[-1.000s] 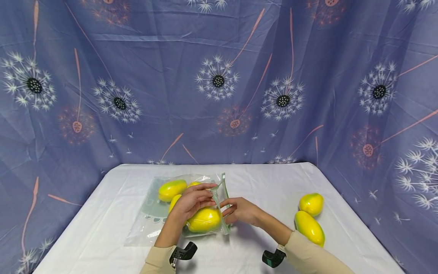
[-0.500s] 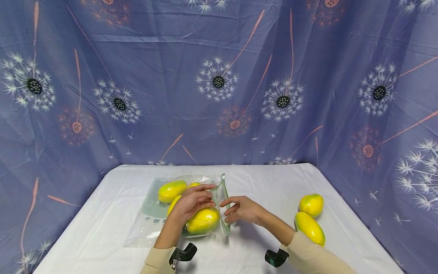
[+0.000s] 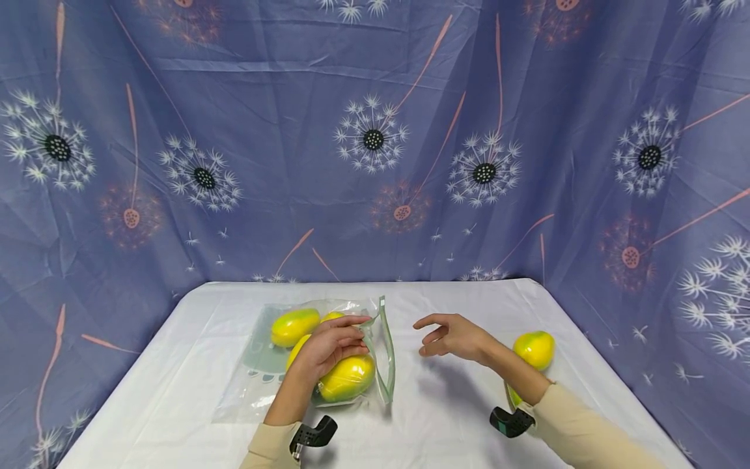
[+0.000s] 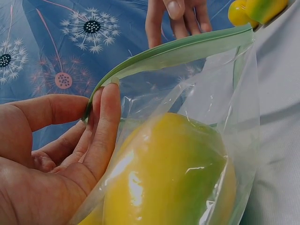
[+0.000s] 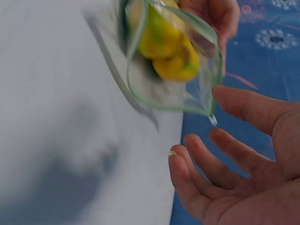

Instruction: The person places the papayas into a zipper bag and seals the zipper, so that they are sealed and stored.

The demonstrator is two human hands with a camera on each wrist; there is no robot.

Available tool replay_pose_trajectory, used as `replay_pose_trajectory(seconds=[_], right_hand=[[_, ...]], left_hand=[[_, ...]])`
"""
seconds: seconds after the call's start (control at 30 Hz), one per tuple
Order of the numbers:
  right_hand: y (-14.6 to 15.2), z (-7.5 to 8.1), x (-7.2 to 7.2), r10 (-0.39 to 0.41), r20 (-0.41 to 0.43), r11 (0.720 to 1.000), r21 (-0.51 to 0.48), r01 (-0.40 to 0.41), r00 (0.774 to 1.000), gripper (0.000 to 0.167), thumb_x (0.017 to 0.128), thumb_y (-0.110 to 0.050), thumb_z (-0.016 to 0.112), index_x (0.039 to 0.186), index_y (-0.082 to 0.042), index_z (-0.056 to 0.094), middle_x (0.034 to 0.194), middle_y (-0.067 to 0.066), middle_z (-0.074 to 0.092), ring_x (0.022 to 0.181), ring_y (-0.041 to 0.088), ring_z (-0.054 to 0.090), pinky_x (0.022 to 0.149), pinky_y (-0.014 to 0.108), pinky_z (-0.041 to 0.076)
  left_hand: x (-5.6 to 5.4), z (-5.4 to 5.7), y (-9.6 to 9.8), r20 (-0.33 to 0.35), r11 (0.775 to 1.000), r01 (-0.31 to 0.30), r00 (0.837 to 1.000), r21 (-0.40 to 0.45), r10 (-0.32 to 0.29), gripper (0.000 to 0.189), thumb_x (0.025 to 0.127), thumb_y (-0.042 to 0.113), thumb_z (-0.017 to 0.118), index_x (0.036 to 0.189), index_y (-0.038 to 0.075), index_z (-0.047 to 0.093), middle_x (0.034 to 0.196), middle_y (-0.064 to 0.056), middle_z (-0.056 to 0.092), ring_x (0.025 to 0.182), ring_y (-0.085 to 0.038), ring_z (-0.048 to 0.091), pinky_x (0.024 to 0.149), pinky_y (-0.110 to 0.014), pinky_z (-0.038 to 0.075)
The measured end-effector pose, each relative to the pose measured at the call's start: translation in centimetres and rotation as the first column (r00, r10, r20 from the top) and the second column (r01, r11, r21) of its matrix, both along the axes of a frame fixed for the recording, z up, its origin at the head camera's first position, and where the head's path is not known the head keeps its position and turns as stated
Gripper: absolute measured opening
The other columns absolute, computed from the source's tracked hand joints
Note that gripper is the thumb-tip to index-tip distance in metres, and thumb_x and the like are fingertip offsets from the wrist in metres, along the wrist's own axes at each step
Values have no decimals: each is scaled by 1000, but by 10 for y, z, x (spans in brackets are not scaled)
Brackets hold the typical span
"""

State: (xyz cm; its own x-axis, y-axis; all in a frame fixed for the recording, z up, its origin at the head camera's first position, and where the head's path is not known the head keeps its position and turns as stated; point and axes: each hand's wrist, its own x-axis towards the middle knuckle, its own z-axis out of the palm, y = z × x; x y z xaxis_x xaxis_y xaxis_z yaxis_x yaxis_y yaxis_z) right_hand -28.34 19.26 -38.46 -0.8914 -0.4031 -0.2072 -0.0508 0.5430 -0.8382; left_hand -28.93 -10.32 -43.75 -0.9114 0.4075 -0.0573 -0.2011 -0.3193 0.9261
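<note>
A clear zip bag (image 3: 258, 352) with a green rim lies on the left half of the table, its mouth gaping to the right. Several yellow-green mangoes are inside; one mango (image 4: 173, 164) sits close to the mouth. My left hand (image 3: 331, 345) pinches the green rim (image 4: 178, 50) between thumb and fingers, its palm side above the bag. Off to the right of the mouth, my right hand (image 3: 454, 337) hovers over the table, fingers loosely spread and holding nothing. In the right wrist view, the spread fingers (image 5: 234, 150) appear beside the bag's corner.
Toward the right side of the white table (image 3: 222, 306) lies a loose mango (image 3: 536, 348). A second loose mango (image 3: 513, 396) is mostly hidden under my right forearm. A blue dandelion-print cloth (image 3: 375, 215) hangs behind and at both sides.
My right hand has left the bag's mouth and moved right, toward the loose mangoes. The bag's mouth now stands wider. My left hand keeps its pinch on the rim.
</note>
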Motion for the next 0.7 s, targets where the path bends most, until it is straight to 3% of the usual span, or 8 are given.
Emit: replay_pose_trajectory(seconds=[0.37, 0.7], right_hand=[[52, 20, 2, -61, -48, 997, 47, 63, 997, 63, 85, -31, 82, 141, -12, 59, 105, 8, 71, 94, 20, 69, 94, 43, 59], [96, 24, 10, -104, -75, 987, 115, 112, 992, 67, 87, -32, 80, 143, -6, 55, 106, 8, 71, 96, 22, 67, 93, 46, 59]], left_hand=[[1, -1, -1, 0, 1000, 5, 1000, 16, -5, 52, 95, -7, 57, 145, -14, 44, 101, -11, 63, 76, -18, 71, 81, -32, 64], [0, -1, -1, -2, 1000, 10, 1000, 26, -10, 52, 95, -7, 57, 146, -14, 44, 97, -9, 65, 76, -18, 71, 81, -32, 64]])
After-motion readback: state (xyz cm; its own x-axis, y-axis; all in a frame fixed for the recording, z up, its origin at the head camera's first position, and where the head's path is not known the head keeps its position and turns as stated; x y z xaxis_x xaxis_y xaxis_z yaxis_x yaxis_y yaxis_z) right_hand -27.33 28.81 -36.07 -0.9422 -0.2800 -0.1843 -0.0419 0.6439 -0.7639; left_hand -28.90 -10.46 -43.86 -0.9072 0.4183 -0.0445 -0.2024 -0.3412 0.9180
